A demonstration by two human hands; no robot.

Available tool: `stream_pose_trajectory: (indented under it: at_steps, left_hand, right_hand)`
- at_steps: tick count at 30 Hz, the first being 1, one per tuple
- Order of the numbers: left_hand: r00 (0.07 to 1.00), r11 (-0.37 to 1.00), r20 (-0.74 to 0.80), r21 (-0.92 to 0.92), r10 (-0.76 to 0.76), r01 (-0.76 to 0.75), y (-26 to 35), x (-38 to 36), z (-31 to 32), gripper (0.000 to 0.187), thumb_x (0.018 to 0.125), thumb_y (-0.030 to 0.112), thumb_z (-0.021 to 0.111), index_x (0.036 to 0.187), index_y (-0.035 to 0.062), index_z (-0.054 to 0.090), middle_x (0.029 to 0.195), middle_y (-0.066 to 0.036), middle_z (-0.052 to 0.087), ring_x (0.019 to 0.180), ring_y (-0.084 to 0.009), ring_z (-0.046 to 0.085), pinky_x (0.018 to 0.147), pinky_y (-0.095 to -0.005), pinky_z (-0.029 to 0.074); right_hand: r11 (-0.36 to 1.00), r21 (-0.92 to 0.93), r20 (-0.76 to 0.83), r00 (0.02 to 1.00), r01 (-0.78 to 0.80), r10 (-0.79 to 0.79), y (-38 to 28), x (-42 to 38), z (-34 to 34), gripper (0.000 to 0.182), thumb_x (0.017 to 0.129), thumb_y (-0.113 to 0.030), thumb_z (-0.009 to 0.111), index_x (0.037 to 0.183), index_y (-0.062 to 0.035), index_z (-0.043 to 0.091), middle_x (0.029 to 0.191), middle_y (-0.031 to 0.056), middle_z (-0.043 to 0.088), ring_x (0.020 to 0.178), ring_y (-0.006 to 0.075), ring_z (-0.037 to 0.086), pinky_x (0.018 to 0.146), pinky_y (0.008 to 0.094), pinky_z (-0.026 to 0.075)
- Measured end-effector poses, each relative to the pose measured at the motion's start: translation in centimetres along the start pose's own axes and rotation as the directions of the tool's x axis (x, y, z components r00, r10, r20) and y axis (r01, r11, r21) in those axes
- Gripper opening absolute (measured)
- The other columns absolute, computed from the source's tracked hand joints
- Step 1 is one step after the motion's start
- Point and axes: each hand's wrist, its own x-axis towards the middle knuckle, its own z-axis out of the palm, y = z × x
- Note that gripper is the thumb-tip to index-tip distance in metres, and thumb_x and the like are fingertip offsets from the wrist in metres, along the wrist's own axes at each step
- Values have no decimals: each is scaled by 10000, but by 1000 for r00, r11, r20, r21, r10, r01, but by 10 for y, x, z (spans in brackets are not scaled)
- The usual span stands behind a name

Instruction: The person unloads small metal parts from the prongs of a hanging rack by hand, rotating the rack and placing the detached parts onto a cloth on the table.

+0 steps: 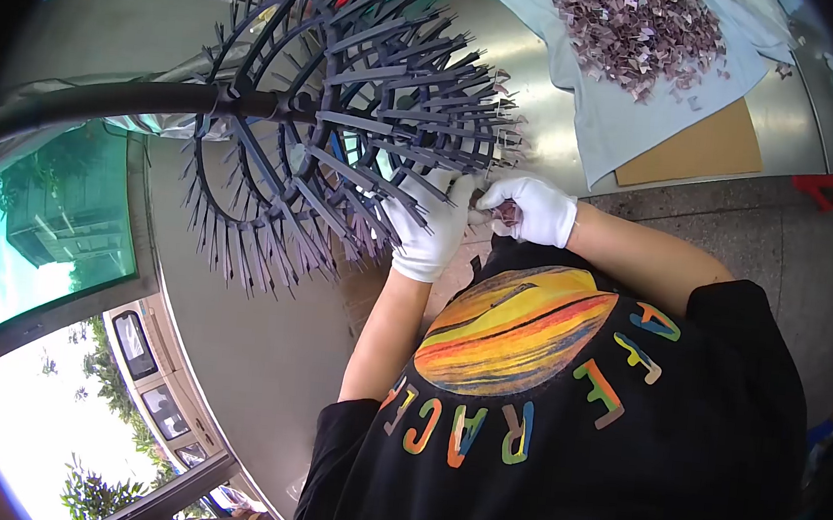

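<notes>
A dark rack (325, 118) with curved rings and many thin prongs fills the upper left of the head view. My left hand (429, 229), in a white glove, is at the rack's near right side. Prongs cross in front of it and partly hide its fingers, which are curled towards my other hand; what they grip does not show clearly. My right hand (535, 211), also white-gloved, is curled around small purplish-brown pieces (508, 215). Its fingertips come close to those of my left hand, beside the prong tips.
A heap of small purplish pieces (640, 32) lies on a light blue cloth (601, 128) over a metal table (790, 119). Brown cardboard (694, 146) lies partly under the cloth. A red stool (832, 190) stands at right. A dark pole (103, 102) joins the rack at left.
</notes>
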Motion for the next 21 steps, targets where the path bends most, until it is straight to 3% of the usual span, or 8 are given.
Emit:
stream_pose_trajectory:
  at_steps: [4,5,7,9,13,14,18,21]
  left_hand:
    - [975,975,-97,109,202,-191,-19,-8,-1,156,725,189,658,865,125,686,781,-66,659,774,-292,615,888,-534,326]
    - [971,956,-83,212,225,-204,-25,-11,-2,139,732,167,660,857,113,682,779,-65,656,770,-292,611,881,-491,352]
    - [987,987,24,-1,158,-158,-39,-16,-4,103,748,135,651,843,106,681,819,-61,657,792,-284,605,870,-443,380]
    - [980,972,17,129,198,-199,-34,-16,-9,110,759,123,647,864,109,677,872,-57,653,824,-284,596,854,-422,397]
    - [980,966,-184,255,82,-33,-29,-38,7,284,756,130,660,1037,93,647,1100,-166,566,1056,-364,508,865,-474,398]
    - [983,991,-167,127,72,-51,-22,-37,5,301,764,143,665,1058,86,638,1186,-197,502,1095,-371,482,875,-477,396]
    - [880,864,-247,419,405,-280,-2,-20,6,195,781,136,657,972,101,636,985,-85,597,949,-339,547,783,-439,427]
    - [941,770,28,566,339,-294,-5,-16,9,139,759,129,669,893,104,641,946,-49,602,925,-300,566,723,-407,444]
  right_hand:
    - [988,-155,15,999,-29,32,6,4,-1,30,779,-75,644,808,-74,635,741,40,626,627,115,566,561,245,468]
    - [980,-198,6,1000,-17,18,14,8,0,21,775,-78,647,790,-72,634,725,40,616,598,114,542,561,248,467]
    - [985,-166,27,999,-39,44,20,12,-1,18,761,-71,645,763,-63,628,714,32,587,577,109,506,540,241,446]
    - [987,-147,32,997,-61,66,20,7,-3,18,756,-57,636,769,-59,624,726,28,584,572,107,506,523,233,428]
    - [977,-212,278,960,32,29,13,-9,-31,305,783,-18,525,1079,-45,595,951,73,656,667,96,583,528,212,410]
    - [972,-236,134,991,23,9,9,-23,-25,339,794,-36,531,1127,-69,586,960,62,649,650,95,551,548,204,423]
    - [1000,0,56,998,0,0,1,-32,-8,308,814,-40,557,1113,-79,621,915,30,658,637,72,553,583,220,467]
    - [994,8,-12,994,107,-107,2,-18,7,286,818,-50,572,1096,-88,630,895,26,671,651,74,584,594,217,480]
